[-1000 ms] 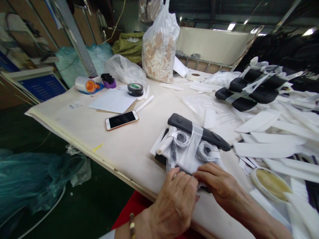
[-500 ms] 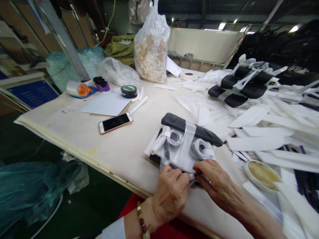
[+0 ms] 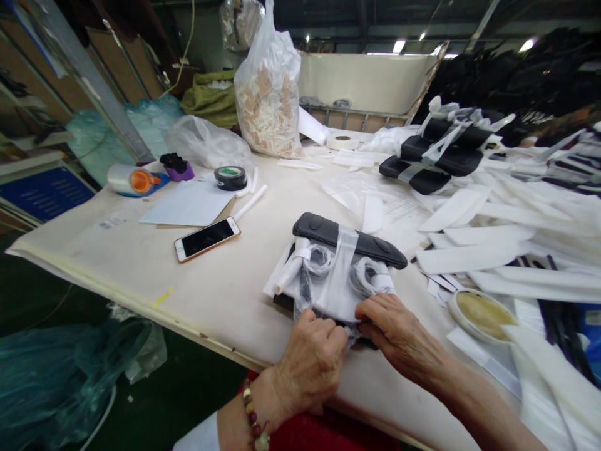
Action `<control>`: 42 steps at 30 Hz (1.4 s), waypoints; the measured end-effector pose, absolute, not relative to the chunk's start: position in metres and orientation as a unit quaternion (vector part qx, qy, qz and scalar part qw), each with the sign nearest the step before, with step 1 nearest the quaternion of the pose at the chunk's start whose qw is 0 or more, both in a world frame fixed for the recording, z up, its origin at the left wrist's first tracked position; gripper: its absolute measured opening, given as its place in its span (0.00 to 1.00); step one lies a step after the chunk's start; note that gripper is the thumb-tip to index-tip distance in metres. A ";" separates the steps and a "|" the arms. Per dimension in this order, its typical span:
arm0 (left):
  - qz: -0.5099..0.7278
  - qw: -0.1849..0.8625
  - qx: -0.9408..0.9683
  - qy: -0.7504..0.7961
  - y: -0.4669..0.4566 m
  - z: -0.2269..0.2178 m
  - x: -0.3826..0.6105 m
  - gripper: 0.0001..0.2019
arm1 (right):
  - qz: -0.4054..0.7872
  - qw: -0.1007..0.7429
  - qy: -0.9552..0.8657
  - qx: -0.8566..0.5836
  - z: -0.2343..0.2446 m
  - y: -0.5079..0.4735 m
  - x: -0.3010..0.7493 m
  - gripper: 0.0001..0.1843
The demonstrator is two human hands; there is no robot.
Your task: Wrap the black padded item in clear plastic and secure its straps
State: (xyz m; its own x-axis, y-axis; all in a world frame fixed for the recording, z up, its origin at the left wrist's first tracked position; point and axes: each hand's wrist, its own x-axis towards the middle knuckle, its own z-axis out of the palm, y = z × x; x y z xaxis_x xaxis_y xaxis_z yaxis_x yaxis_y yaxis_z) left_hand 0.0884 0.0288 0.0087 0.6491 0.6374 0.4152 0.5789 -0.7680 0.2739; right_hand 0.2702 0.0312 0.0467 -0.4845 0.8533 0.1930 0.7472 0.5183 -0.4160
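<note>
Left grip [image 3: 312, 351] pinches clear plastic [image 3: 351, 337]; right grip [image 3: 397, 329] holds the strapped bundle [image 3: 339, 283] lying just beyond both.

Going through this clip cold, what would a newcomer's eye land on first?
Probably the tall, see-through plastic bag of pale and tan scraps, standing on the far side of the table. Then the plastic-wrapped bundle, with a black padded piece along its far edge, and the left hand and right hand at its near edge. The dark-screened phone also stands out, lying left of the bundle.
</note>
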 end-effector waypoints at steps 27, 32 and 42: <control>0.359 -0.079 0.899 0.240 0.042 -0.009 0.099 0.12 | -0.330 0.150 -0.559 -0.746 -0.015 -0.020 0.381 0.13; 0.340 -0.101 0.900 0.252 0.041 -0.016 0.098 0.08 | -0.318 0.086 -0.544 -0.772 -0.013 0.005 0.402 0.17; 0.349 -0.144 0.891 0.251 0.044 -0.028 0.099 0.06 | -0.315 0.182 -0.579 -0.730 -0.006 0.032 0.408 0.19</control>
State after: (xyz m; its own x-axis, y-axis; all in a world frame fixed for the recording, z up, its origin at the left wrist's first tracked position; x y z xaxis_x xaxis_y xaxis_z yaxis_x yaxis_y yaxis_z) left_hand 0.0992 0.0435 -0.0284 0.6303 0.3478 0.6941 0.5482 -0.8325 -0.0805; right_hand 0.4076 0.0325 -0.0061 0.1314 0.7305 0.6702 0.9598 -0.2630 0.0985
